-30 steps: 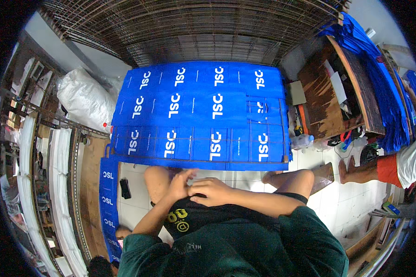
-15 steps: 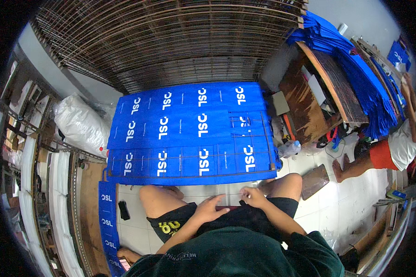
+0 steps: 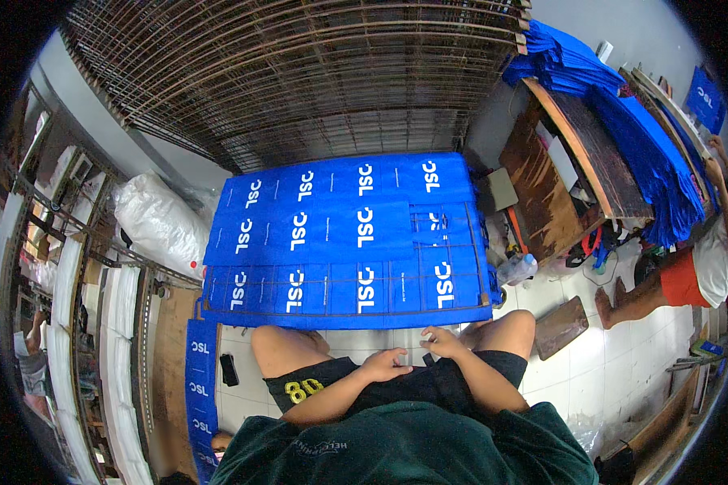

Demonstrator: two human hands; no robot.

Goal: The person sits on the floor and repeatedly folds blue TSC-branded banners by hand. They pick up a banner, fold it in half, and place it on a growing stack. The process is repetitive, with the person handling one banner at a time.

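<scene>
My left hand [image 3: 386, 365] hovers over my lap, palm inward, fingers loosely stretched with nothing visible in them. Close beside it on the right, my right hand [image 3: 442, 343] is raised above the dark shorts [image 3: 421, 384], its fingers slightly bent and apart, also holding nothing that I can see. Both hands are apart from the blue printed fabric panels [image 3: 323, 250], which lie in overlapping rows just ahead of my knees. Thin metal rods of a rack frame [image 3: 481, 311] run across the nearest panels.
A tall stack of wire racks [image 3: 299, 81] rises behind the panels. At left are a white plastic sack [image 3: 158, 218], a phone [image 3: 230, 370] and shelving [image 3: 117, 356]. At right, blue fabric [image 3: 647, 153] drapes over a wooden cabinet [image 3: 542, 186]; a person [image 3: 696, 267] stands beyond a board [image 3: 562, 327].
My left hand has moved slightly right, nearer my right hand. The right hand's fingers have loosened a little. The whole view has shifted slightly.
</scene>
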